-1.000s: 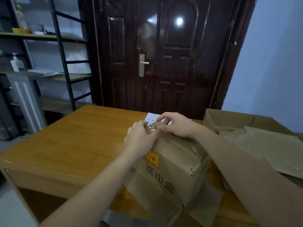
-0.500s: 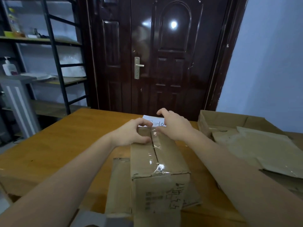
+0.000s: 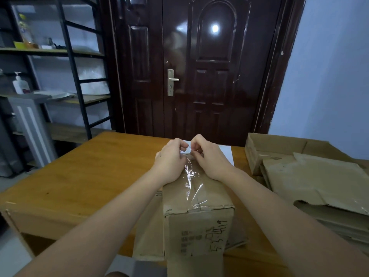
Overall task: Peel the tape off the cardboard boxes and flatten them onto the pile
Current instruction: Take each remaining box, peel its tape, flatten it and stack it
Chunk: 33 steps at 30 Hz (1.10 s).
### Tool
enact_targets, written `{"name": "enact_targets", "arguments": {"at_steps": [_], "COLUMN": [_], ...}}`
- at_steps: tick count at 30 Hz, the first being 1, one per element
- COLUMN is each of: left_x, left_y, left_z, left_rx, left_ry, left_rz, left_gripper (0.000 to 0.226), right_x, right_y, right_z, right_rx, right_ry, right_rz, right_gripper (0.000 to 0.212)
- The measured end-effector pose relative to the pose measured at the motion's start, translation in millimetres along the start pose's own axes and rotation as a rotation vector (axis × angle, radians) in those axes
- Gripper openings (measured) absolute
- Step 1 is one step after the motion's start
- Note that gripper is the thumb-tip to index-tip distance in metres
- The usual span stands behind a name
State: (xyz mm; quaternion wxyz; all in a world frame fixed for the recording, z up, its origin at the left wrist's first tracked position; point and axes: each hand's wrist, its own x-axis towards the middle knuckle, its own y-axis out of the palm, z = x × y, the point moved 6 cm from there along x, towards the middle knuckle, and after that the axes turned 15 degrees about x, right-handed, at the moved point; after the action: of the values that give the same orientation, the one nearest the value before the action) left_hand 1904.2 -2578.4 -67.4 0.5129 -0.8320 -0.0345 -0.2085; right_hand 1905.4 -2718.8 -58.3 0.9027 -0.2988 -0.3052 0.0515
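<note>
Since half a second ago, my fingers have curled up off the far end of the cardboard box [image 3: 196, 198], where they lay flatter before, and the clear tape [image 3: 190, 177] along the top seam now looks wrinkled and lifted at that end.

My left hand [image 3: 171, 158] rests on the far left top of the box, its fingers curled with thumb and fingertips drawn together at the tape's far end. My right hand [image 3: 209, 156] mirrors it on the right side, fingers bent inward, pinching at the same crinkled strip. Whether either hand truly has a grip on the tape, I cannot tell for certain, though the film bunches right at my fingertips.

The box stands upright on the wooden table [image 3: 79, 176], directly in front of me, with handwritten marks on its near face. A loose flap spreads out beside its base. To my right lies the pile of flattened cardboard [image 3: 315, 180]. A white sheet of paper [image 3: 226, 152] peeks out beyond my right hand. A dark door [image 3: 199, 66] stands behind the table, shelving [image 3: 60, 76] to the left.
</note>
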Motion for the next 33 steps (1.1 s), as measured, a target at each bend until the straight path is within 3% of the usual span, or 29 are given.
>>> {"name": "enact_targets", "arguments": {"at_steps": [11, 15, 22, 33], "left_x": [1, 2, 0, -1], "left_y": [4, 5, 5, 6], "left_z": [1, 6, 5, -1], "left_rx": [0.108, 0.113, 0.140, 0.260], "left_ry": [-0.002, -0.030, -0.048, -0.010], "left_rz": [-0.038, -0.025, -0.018, 0.037], "left_gripper": [0.033, 0.036, 0.016, 0.030], "right_x": [9, 13, 7, 1], "right_y": [7, 7, 8, 2], "right_z": [-13, -9, -8, -4], "right_rx": [-0.017, -0.050, -0.056, 0.091], "right_ry": [0.106, 0.121, 0.077, 0.093], "right_rz": [0.084, 0.065, 0.018, 0.037], "right_gripper": [0.021, 0.007, 0.009, 0.007]}}
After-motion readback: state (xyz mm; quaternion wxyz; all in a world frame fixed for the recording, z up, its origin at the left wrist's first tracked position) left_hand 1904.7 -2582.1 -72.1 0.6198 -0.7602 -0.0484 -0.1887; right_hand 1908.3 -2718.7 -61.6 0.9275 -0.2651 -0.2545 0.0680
